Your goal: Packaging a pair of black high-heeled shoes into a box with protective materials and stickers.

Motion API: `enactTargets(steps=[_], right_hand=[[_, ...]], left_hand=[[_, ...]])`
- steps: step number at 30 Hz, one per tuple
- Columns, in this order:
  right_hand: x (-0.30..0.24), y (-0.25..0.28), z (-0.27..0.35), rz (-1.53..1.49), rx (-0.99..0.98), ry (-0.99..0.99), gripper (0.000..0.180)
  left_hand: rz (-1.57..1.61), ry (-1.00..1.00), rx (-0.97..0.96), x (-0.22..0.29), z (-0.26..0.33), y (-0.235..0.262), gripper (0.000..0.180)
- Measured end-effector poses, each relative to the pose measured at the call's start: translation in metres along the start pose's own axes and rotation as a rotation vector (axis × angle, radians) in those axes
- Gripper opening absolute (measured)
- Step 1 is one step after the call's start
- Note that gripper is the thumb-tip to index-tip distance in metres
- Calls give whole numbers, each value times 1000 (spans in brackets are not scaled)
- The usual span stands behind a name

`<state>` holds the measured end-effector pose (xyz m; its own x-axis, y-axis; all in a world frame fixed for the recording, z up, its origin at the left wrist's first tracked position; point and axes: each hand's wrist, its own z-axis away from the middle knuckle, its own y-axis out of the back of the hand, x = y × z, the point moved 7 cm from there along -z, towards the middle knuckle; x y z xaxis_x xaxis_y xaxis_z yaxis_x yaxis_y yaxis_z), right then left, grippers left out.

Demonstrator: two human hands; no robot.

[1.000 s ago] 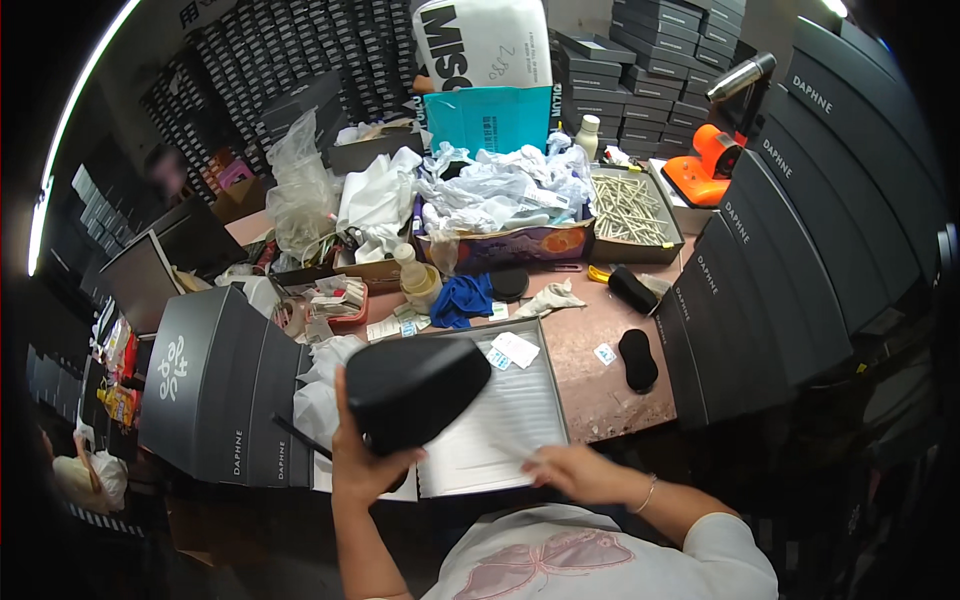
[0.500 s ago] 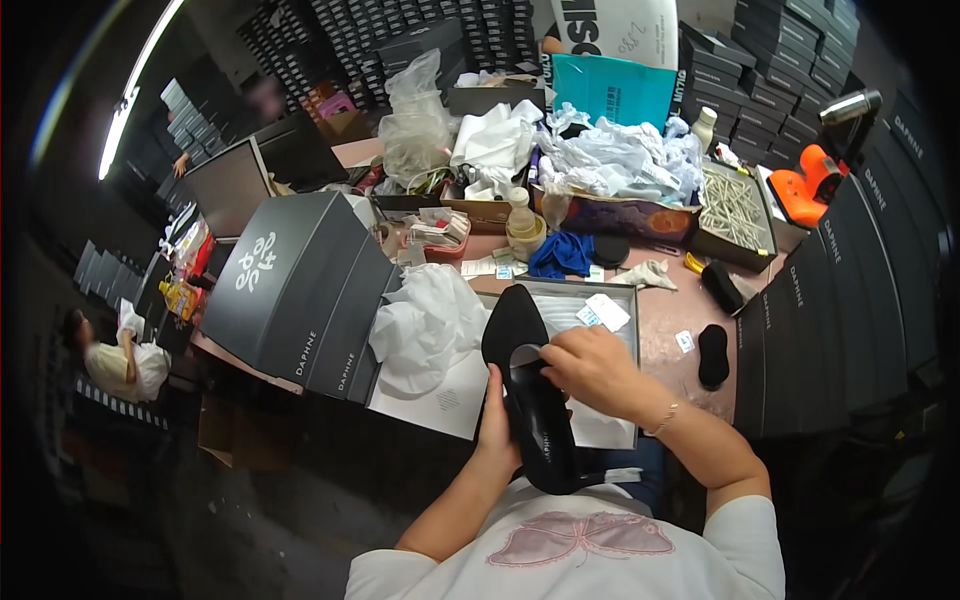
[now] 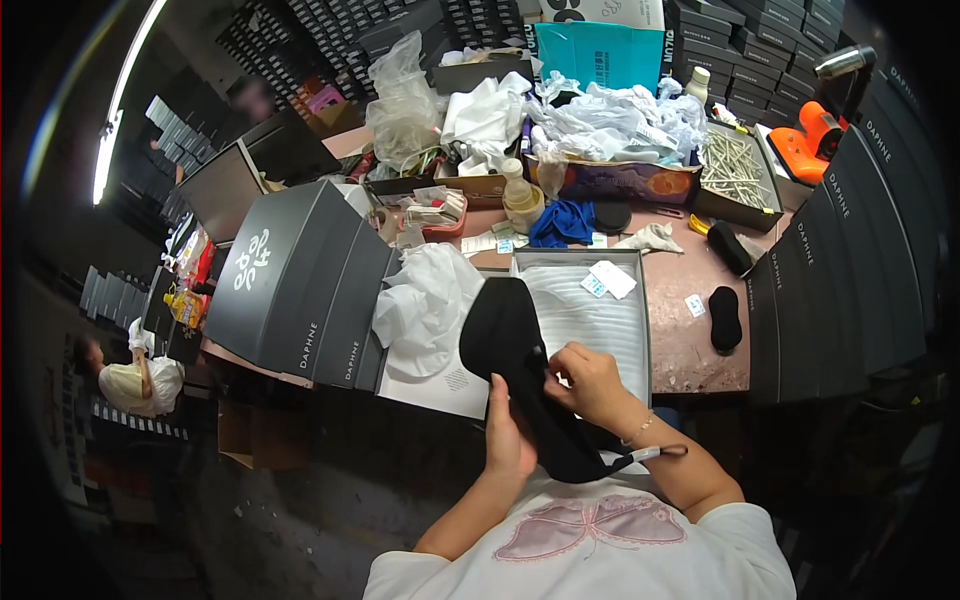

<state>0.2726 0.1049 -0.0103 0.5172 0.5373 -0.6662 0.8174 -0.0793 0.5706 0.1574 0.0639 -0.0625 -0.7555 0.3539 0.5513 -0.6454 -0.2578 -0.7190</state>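
A black shoe (image 3: 500, 325) with a pointed toe is tilted in front of my chest, toe toward the table. A dark strap with a pale section (image 3: 640, 455) trails from its heel end. My left hand (image 3: 508, 440) is closed round the shoe's left side, thumb on top. The bent fingers of my right hand (image 3: 590, 385) pinch the shoe's right edge near the middle; their tips are partly hidden. Beyond the shoe lies an open shoebox (image 3: 646, 300) with white wrapping inside and white tags (image 3: 608, 281) on it. Crumpled white tissue paper (image 3: 425, 310) sits to the left.
Dark shoeboxes (image 3: 285, 285) stand at left, with more stacked boxes (image 3: 840, 270) at right. A black oval pad (image 3: 725, 320) lies on the pink table (image 3: 685, 370). Behind are a bottle (image 3: 520, 200), a blue cloth (image 3: 563, 225) and an orange tool (image 3: 805, 140). Another person (image 3: 140, 380) is far left.
The shoe has been turned, so its opening and inside no longer face me. My right hand has moved slightly down and right from the opening to the shoe's edge.
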Motion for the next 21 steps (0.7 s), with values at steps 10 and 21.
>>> enactTargets(steps=[10,21], right_hand=[[-9,-4,-8,222,68,135,18],[-18,-2,-15,265,91,115,22]], left_hand=[[47,30,13,-3,0,0,58],[-38,-85,49,-26,21,-15,66]])
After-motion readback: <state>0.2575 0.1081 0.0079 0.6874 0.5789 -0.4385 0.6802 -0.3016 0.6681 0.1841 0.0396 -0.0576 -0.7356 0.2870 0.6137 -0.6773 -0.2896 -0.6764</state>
